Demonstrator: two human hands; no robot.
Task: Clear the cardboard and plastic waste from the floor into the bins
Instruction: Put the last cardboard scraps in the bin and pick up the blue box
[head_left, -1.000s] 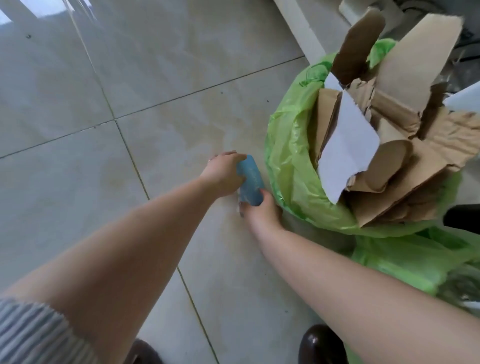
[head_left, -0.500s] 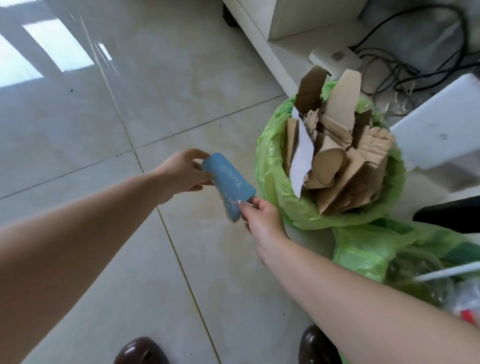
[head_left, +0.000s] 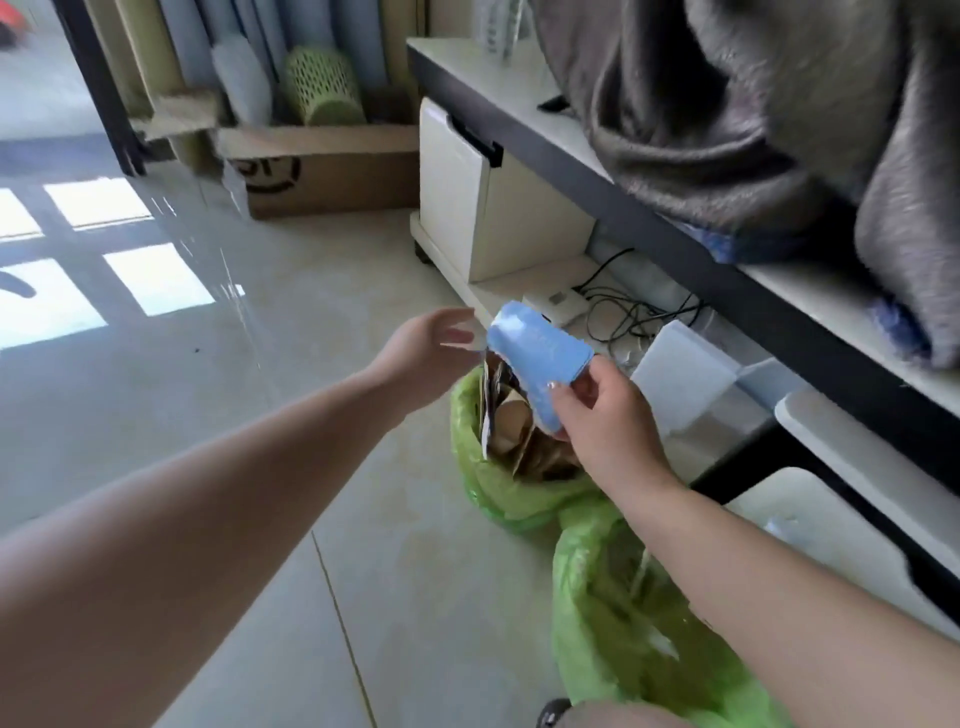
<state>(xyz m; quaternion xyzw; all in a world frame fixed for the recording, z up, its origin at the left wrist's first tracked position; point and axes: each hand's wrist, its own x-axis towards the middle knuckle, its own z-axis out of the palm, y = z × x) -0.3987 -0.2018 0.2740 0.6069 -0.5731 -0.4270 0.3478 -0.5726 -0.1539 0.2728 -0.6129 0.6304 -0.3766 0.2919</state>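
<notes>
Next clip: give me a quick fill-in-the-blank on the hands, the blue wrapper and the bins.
1. The blue wrapper is held by the ____ hand.
2. The left hand is open and holds ____.
3. The bin under the wrapper has a ____ liner.
4. That bin is filled with torn ____.

Missing words: right; nothing; green; cardboard

Blue wrapper (head_left: 540, 358) lifted off floor; left hand (head_left: 421, 353) released it, right hand (head_left: 602, 415) alone holds.
</notes>
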